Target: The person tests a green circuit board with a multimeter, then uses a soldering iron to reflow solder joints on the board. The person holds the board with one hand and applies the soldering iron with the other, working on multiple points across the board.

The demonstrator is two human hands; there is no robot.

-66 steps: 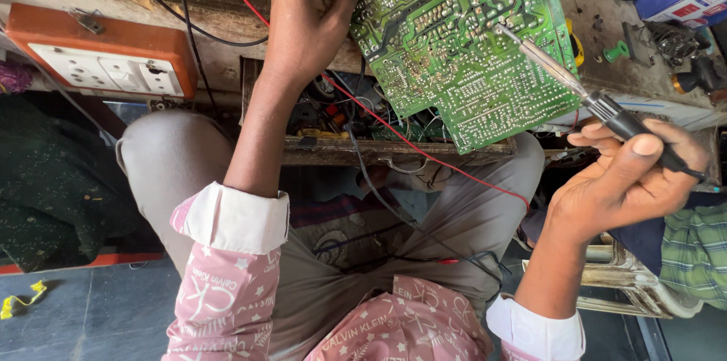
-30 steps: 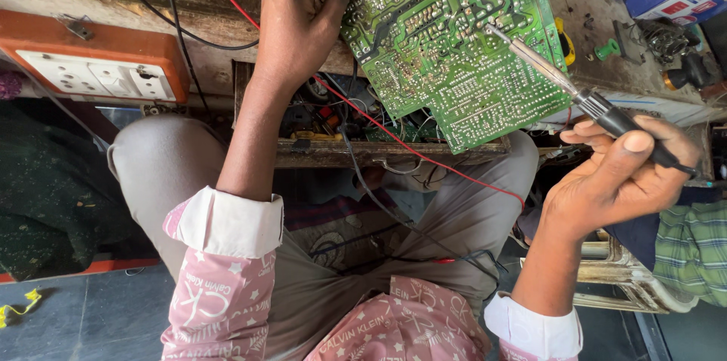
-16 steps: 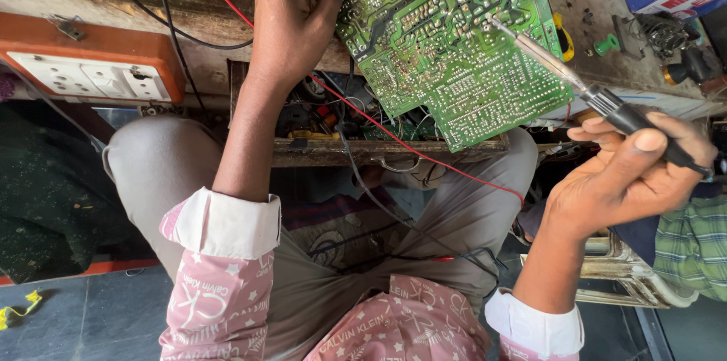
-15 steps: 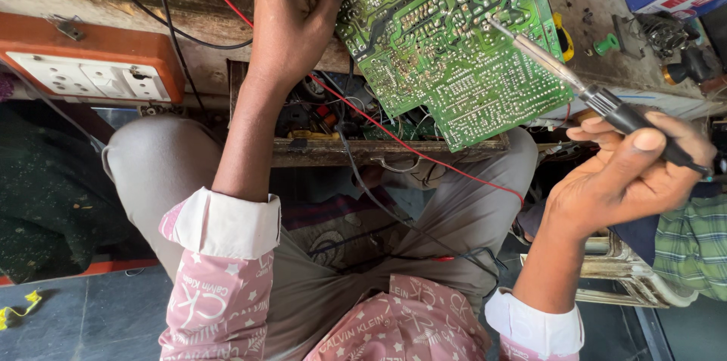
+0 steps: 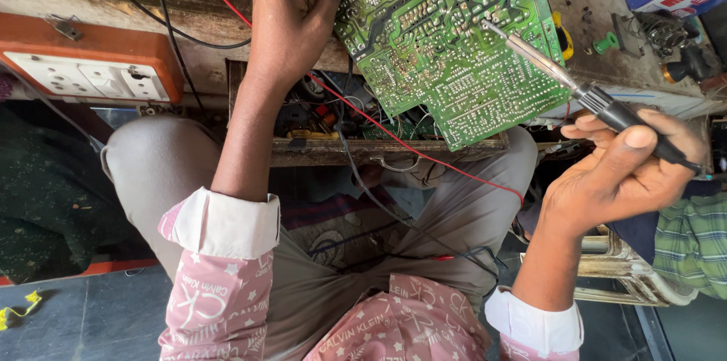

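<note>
Gripping the upper left edge of a green circuit board (image 5: 454, 35), the left hand (image 5: 291, 16) is holding it tilted above the open wooden drawer (image 5: 379, 150). The right hand (image 5: 625, 171) is clasping the black handle of a soldering iron (image 5: 583, 92), its metal tip touching the board's solder side. A red wire (image 5: 413, 149) is trailing across the lap.

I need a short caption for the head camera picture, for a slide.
Left hand tilts a green circuit board while right hand touches a soldering iron to its solder side.
</note>
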